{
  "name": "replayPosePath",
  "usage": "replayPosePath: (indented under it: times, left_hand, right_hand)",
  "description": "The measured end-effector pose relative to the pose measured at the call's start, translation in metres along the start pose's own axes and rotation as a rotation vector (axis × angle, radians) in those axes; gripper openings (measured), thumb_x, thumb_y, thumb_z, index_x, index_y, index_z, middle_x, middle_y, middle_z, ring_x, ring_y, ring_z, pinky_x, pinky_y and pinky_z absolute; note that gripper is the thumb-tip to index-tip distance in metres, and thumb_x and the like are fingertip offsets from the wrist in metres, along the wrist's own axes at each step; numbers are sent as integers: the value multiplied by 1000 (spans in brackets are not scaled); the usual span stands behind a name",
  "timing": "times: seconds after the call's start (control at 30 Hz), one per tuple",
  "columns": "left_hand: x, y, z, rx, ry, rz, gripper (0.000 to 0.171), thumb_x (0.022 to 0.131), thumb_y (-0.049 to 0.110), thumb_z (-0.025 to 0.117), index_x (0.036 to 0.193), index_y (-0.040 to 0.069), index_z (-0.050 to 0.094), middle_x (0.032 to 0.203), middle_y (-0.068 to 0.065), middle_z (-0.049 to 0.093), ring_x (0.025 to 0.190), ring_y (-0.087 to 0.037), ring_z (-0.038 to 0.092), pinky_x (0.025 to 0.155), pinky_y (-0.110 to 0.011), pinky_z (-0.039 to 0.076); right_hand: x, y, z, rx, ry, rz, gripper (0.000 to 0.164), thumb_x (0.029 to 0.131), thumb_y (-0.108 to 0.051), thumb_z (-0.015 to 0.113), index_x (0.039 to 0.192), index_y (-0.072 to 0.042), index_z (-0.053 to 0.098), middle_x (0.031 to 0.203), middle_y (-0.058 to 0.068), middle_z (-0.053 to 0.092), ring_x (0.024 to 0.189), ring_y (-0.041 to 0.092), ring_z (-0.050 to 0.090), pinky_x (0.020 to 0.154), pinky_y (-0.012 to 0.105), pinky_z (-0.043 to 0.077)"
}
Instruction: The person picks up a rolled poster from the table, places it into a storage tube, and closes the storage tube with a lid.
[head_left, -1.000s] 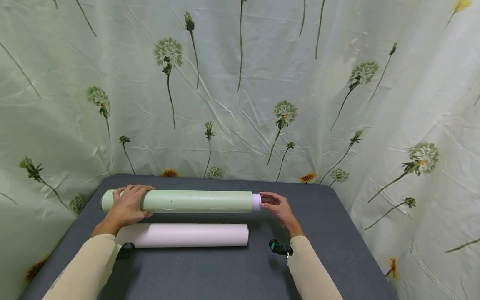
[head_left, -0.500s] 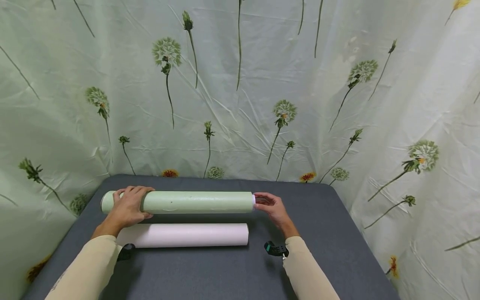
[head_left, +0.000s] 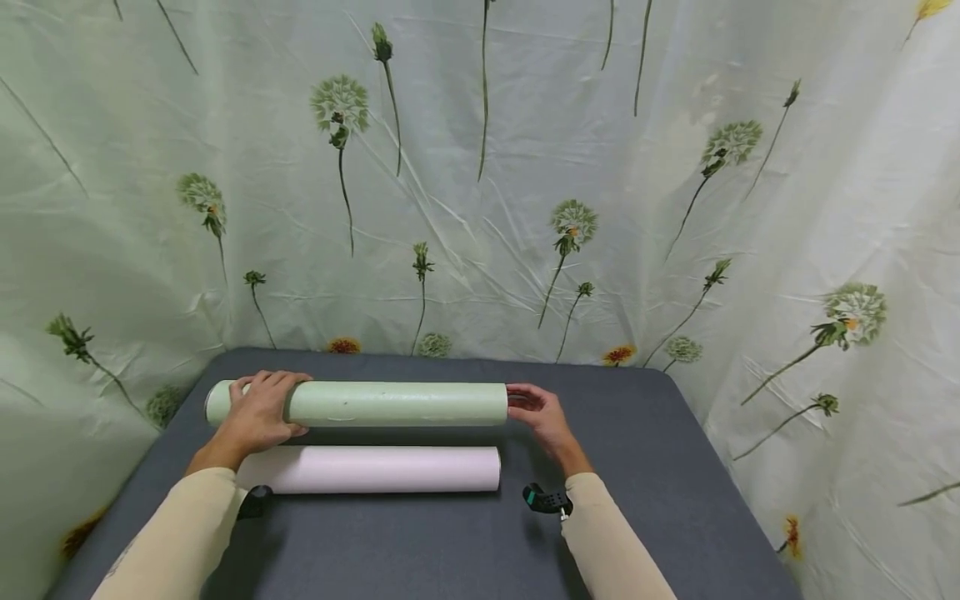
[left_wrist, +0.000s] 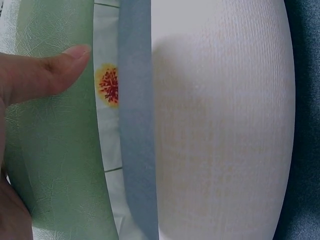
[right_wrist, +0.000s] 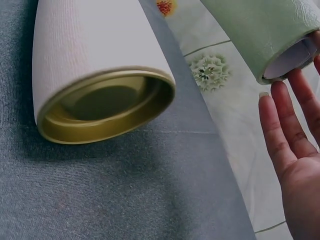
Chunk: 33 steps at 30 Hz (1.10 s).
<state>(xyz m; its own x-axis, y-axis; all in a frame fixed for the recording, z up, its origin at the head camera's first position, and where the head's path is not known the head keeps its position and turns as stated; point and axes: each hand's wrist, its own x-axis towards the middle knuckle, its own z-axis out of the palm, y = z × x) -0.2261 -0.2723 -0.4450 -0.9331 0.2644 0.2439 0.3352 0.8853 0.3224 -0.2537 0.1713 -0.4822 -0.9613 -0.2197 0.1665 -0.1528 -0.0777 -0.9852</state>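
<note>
A long pale green roll [head_left: 405, 404] with a creased, glossy surface lies crosswise above the dark cloth in the head view. My left hand [head_left: 258, 412] grips it near its left end; the thumb [left_wrist: 70, 65] lies along its near side in the left wrist view. At the right end, my right hand [head_left: 542, 417] touches the rim with extended fingers [right_wrist: 295, 112]. Inside that end, a pale inner roll [right_wrist: 292, 60] shows in the right wrist view. Nearer me, parallel to the green roll, rests a pinkish-white tube [head_left: 382, 469] with a recessed gold-coloured end [right_wrist: 107, 132].
The dark grey cloth-covered table [head_left: 405, 550] extends on all sides of the tubes. Behind it and to both sides hangs a pale curtain [head_left: 465, 208] printed with dandelions. Black straps are on both wrists.
My right hand has moved left, and the pale inner roll that stuck out of the green roll's right end has slid inside. The left hand keeps its grip in place.
</note>
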Motion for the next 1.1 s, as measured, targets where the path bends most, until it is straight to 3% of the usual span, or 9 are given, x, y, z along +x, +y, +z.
replayPosePath:
  times: [0.13, 0.33, 0.53, 0.63, 0.73, 0.97, 1.1]
  left_hand:
    - [2, 1, 0, 6, -3, 2, 69, 63, 17, 88, 123, 5, 56, 121, -23, 58, 112, -46, 45, 91, -68, 19]
    - [2, 2, 0, 7, -6, 10, 69, 63, 17, 88, 123, 5, 56, 121, -23, 57, 112, -46, 44, 91, -67, 19]
    - [3, 3, 1, 9, -5, 12, 69, 64, 17, 88, 123, 5, 56, 121, -23, 57, 112, -46, 44, 91, -67, 19]
    - [2, 3, 1, 3, -5, 7, 69, 63, 18, 88, 123, 5, 56, 121, -23, 57, 112, -46, 44, 91, -67, 19]
    - [1, 2, 1, 0, -2, 6, 69, 63, 18, 88, 123, 6, 56, 122, -23, 57, 112, -47, 44, 91, -67, 19]
    - [2, 1, 2, -6, -8, 2, 70, 63, 18, 89, 123, 5, 56, 122, -24, 56, 112, -47, 44, 91, -67, 18]
    - [4, 2, 2, -11, -11, 1, 70, 63, 17, 88, 124, 5, 56, 122, -24, 56, 112, -47, 43, 91, -67, 18]
  right_hand:
    - [-1, 1, -1, -6, 8, 2, 34, 82, 10, 66, 116, 7, 62, 105, -2, 66, 96, 12, 65, 80, 27, 53]
    - [-2, -1, -4, -16, 20, 20, 40, 82, 9, 67, 120, 14, 55, 107, 1, 68, 95, 12, 66, 80, 27, 53]
    - [-8, -8, -14, -49, 23, 34, 43, 81, 8, 70, 120, 16, 54, 114, 21, 65, 99, 17, 66, 83, 30, 53]
    - [-14, -12, -22, -92, -7, 22, 42, 82, 5, 70, 120, 16, 55, 118, 33, 59, 103, 27, 66, 84, 31, 53]
    - [-20, -17, -33, -149, -47, 7, 41, 83, 2, 70, 119, 16, 55, 119, 38, 55, 104, 32, 65, 83, 31, 54]
    - [-40, -33, -61, -284, -138, 21, 42, 84, -4, 72, 120, 13, 57, 121, 37, 54, 109, 42, 59, 83, 31, 54]
    - [-53, -42, -79, -369, -189, 47, 42, 85, -6, 72, 121, 10, 58, 122, 36, 53, 108, 35, 60, 83, 30, 54]
